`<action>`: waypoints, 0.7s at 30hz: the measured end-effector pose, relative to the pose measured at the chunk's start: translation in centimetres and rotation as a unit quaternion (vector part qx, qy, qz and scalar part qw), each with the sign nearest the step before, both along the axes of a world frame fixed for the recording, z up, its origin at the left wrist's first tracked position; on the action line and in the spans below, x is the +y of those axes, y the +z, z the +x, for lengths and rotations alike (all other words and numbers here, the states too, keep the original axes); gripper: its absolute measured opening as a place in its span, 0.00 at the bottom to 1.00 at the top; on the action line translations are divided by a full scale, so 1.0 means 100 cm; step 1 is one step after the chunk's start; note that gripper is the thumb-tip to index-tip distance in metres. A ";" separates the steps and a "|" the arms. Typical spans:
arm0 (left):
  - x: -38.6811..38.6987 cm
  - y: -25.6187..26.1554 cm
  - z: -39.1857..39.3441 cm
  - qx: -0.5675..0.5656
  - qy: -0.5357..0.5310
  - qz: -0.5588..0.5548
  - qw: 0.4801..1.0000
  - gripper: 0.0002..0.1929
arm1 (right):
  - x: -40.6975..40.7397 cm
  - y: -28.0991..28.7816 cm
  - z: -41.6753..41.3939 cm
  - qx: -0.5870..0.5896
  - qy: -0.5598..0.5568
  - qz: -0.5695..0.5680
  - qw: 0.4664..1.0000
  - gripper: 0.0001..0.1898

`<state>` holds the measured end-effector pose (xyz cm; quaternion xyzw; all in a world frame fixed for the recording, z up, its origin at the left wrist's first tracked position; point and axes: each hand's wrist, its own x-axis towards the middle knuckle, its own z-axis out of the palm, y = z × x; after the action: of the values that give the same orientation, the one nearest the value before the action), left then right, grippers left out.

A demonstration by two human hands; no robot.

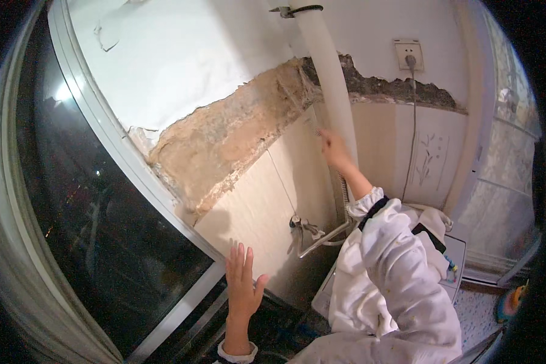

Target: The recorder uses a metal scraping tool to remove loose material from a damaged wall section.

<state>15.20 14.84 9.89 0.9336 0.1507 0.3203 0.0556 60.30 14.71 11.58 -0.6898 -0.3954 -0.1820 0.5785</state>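
My left hand (243,286) is raised at the lower middle, palm flat and thumb spread, holding nothing. It is near the lower corner of the white window frame (200,245) and the cream wall tiles (250,223); whether it touches them I cannot tell. My right hand (336,150), slightly blurred, reaches up beside the white vertical pipe (331,77). Its fingers are closed on a small object (317,131), too blurred to name, close to the tiles' upper edge. Above the tiles runs a strip of bare, rough brown plaster (236,132), bordered by broken white wall paint (164,68).
Below my right forearm a tap (300,223) and a bent metal tube (323,240) stick out from the wall. White cloth (359,291) lies over a white appliance top (457,255). A plugged cord (412,136) hangs from a socket (408,53). A curtain (32,291) hangs left.
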 end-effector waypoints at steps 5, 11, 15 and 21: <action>0.004 -0.009 -0.016 0.005 0.023 -0.013 1.000 0.33 | 0.009 0.001 -0.023 0.076 0.005 0.040 0.996 0.19; 0.002 -0.017 -0.017 0.004 0.020 -0.028 0.999 0.33 | -0.014 -0.008 -0.009 0.092 0.030 -0.008 0.995 0.19; 0.000 -0.021 -0.023 0.014 0.040 -0.037 0.998 0.33 | -0.014 -0.008 -0.003 0.114 0.030 0.055 0.992 0.19; -0.006 -0.027 -0.034 0.050 0.062 -0.059 0.995 0.33 | -0.006 -0.045 -0.001 0.124 0.024 0.006 0.992 0.20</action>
<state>11.75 14.28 7.23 0.9326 0.2293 0.2661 0.0832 60.20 14.11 7.10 -0.6940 -0.3355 -0.0834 0.6316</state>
